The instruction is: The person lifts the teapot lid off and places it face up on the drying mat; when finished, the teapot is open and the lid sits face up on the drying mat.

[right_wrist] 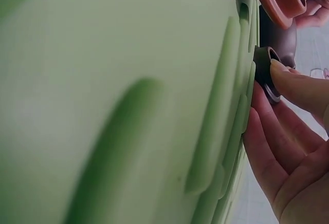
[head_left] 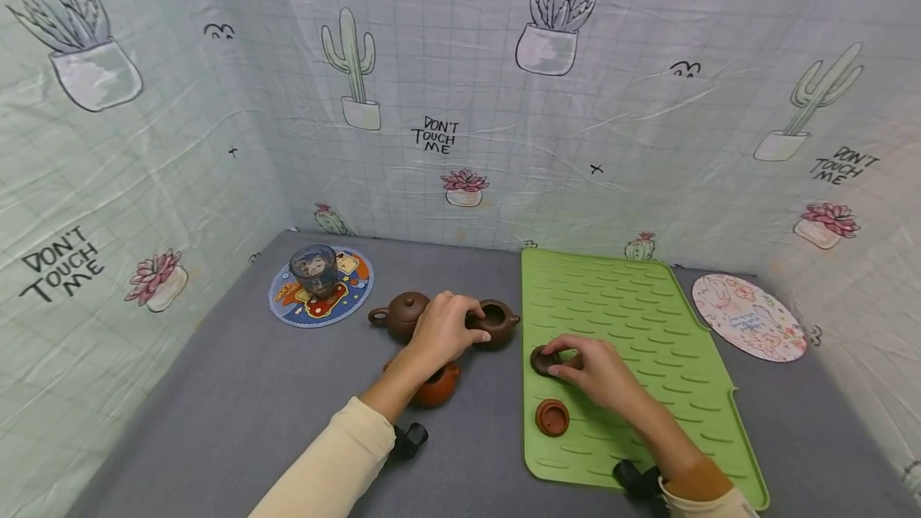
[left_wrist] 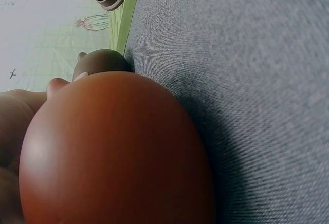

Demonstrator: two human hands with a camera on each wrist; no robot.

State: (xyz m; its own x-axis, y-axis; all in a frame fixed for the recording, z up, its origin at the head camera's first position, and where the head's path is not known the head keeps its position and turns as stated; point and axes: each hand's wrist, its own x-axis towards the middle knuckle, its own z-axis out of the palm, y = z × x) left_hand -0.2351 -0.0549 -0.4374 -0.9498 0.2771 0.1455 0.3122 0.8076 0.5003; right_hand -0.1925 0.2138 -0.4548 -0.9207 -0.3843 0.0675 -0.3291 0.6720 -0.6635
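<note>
Nearest, on the ridged green mat (head_left: 612, 422), a reddish-brown teapot lid (head_left: 552, 418) lies underside up; toward half past nine from it sits a lidless orange-brown teapot (head_left: 436, 392). At that lid's twelve, the right hand (head_left: 596, 368) pinches a dark brown lid (head_left: 540, 361) between thumb and finger. From there, at ten, the left hand (head_left: 448, 320) curls thumb and fingers round the near side of an open dark brown teapot (head_left: 500, 334) — a lidded brown teapot (head_left: 405, 315) stands at its nine. Farther, toward ten — a glass (head_left: 314, 268) on a round blue mat (head_left: 282, 312).
</note>
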